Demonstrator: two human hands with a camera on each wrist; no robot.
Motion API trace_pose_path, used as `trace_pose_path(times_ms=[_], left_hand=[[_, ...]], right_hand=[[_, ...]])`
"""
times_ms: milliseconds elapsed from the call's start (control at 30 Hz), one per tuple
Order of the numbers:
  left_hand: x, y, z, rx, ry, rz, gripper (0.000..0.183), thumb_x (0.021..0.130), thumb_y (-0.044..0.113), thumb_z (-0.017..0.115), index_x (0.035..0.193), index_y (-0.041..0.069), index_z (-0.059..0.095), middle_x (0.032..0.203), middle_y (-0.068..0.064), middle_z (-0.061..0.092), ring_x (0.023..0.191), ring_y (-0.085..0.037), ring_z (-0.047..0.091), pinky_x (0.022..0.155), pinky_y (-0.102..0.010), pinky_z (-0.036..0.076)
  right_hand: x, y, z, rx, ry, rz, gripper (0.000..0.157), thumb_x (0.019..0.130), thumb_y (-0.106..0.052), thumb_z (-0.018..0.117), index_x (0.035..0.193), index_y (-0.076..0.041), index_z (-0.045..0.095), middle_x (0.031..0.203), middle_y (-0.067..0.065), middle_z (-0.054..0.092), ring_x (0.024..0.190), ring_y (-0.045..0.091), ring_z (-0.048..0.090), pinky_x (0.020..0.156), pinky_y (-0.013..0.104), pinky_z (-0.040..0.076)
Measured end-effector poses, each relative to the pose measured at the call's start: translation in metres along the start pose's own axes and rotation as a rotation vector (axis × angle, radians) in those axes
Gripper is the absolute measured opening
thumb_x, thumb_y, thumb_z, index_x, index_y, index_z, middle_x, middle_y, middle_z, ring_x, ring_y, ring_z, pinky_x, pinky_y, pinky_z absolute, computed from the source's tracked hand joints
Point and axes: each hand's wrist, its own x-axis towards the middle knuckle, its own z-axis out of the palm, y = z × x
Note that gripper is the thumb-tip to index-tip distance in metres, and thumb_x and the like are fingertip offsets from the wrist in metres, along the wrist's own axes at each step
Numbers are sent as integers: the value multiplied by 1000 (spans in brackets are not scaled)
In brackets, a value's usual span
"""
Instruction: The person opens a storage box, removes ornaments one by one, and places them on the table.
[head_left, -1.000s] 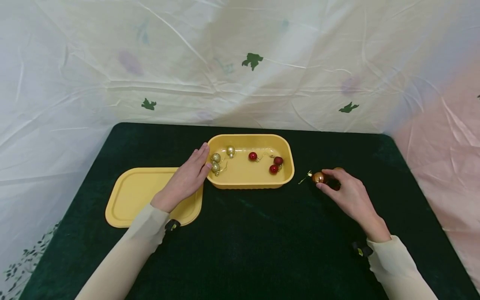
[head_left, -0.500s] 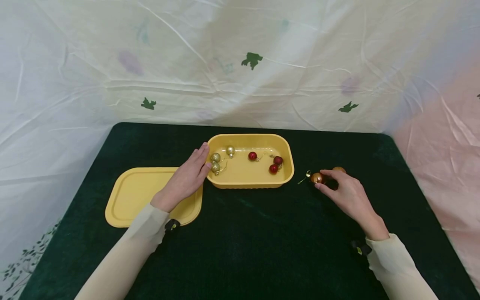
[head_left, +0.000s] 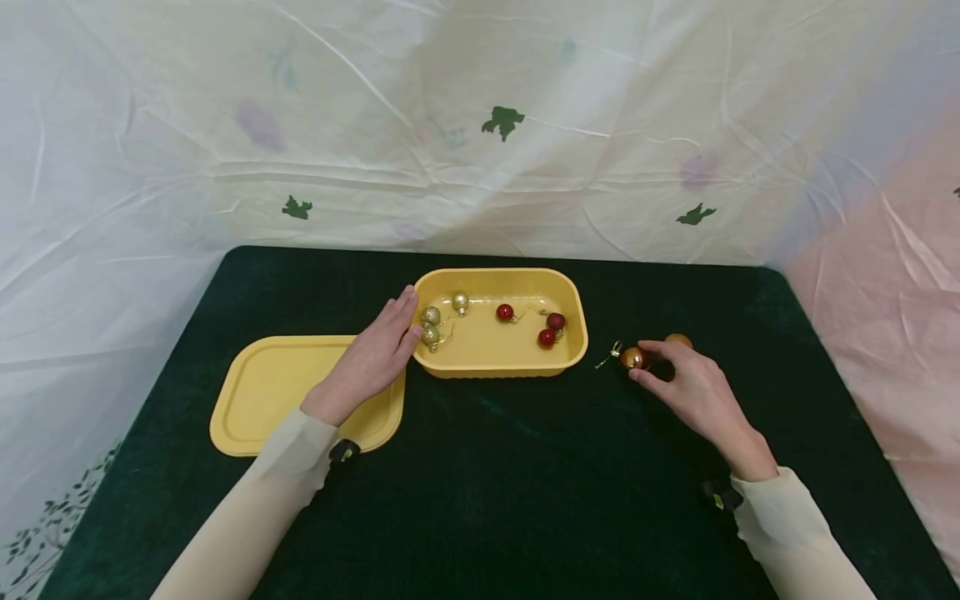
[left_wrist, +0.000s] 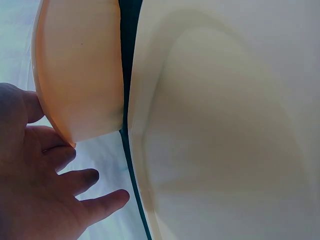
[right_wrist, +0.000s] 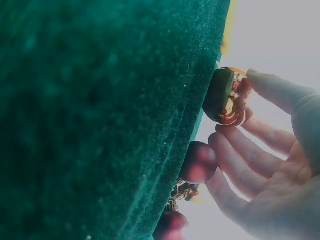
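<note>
My left hand (head_left: pixel 369 364) lies with straight fingers against the left end of a yellow plastic box (head_left: pixel 495 368). In the left wrist view its fingertips sit right at the rim of the box (left_wrist: pixel 82 70). My right hand (head_left: pixel 699 387) pinches a shiny copper-coloured Christmas bauble (head_left: pixel 632 358) between thumb and fingers, right of the box. The bauble's gold hanging loop (head_left: pixel 609 356) points left. Another orange bauble (head_left: pixel 678 340) shows just behind that hand. In the right wrist view, dark round baubles (right_wrist: pixel 198 162) lie close to the other fingers.
The yellow lid (head_left: pixel 281 392) lies flat left of the box, partly under my left forearm. Inside the box, several gold baubles (head_left: pixel 431 315) are at the left end and red ones (head_left: pixel 547 338) at the right. A dark green cloth (head_left: pixel 495 500) covers the table.
My right hand has shifted slightly left with the copper bauble, and more of the orange bauble behind it shows. My left hand stays at the box.
</note>
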Motion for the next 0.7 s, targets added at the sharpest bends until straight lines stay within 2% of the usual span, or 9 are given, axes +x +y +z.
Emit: trace_pose_path(times_ms=[233,367,500,567,700], left_hand=[[0,0,-1,6,-5,-3,64,113,33,40,165,6,15,174,-8,7,158,-32,14,127,-50,16],[0,0,-2,13,-7,-4,63,113,33,40,165,6,16,173,-8,7,158,-32,14,127,-50,16],[0,-1,-3,9,-6,-3,63,113,34,40,165,6,17,173,-7,8,158,-32,14,128,-49,15],[0,-1,-4,5,-4,2,62,114,33,39,165,6,18,173,-7,9,158,-32,14,128,-49,15],[1,-2,-4,8,-2,15,59,114,31,36,164,5,20,173,-8,12,158,-32,15,128,-49,15]], right_hand=[[-3,-4,-2,-1,33,-4,51,99,-37,72,137,-5,62,124,20,66,97,30,63,70,39,48],[-7,-12,-6,16,96,-7,48,100,-36,70,137,-5,63,130,21,63,104,36,63,78,53,53],[-9,-23,-10,74,171,-30,42,102,-32,68,136,-8,64,136,19,62,116,38,60,90,62,51],[-10,-31,-11,100,213,-53,39,102,-29,69,135,-9,65,136,16,63,118,35,60,91,59,51],[-8,-50,-12,158,283,-94,36,100,-23,71,134,-12,68,134,10,65,117,29,61,95,31,50]])
